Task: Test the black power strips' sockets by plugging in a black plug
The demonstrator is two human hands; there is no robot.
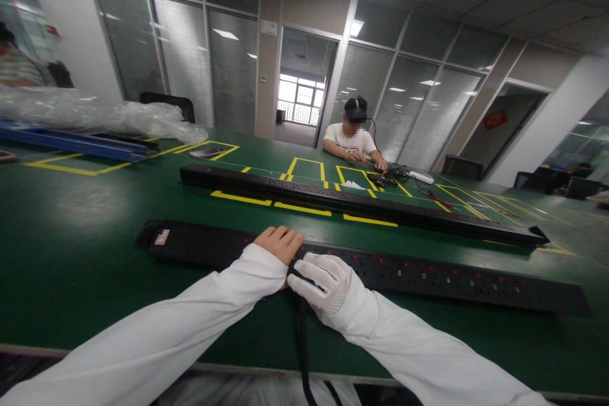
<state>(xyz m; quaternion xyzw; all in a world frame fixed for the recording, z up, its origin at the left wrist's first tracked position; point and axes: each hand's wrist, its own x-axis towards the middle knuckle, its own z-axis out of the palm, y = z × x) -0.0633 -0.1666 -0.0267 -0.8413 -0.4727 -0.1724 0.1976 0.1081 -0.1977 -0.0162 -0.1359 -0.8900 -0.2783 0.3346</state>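
A long black power strip (428, 276), with a row of sockets and small red marks, lies across the green table in front of me. My left hand (280, 244) is bare and closed over the strip near its middle, knuckles up. Right beside it, my right hand (323, 282) wears a white glove, its fingers bent around the end of a black cable (303, 342). That cable hangs from under the hands toward the near table edge. The gloved fingers hide its end, and I cannot tell whether it sits in a socket.
A second long black power strip (333, 195) lies farther back. Yellow tape (307, 209) marks the green table (95, 203). Clear plastic wrap (95, 111) and blue rails (71, 141) are at the left. Across the table sits a person (349, 139) beside cables and a white power strip (421, 177).
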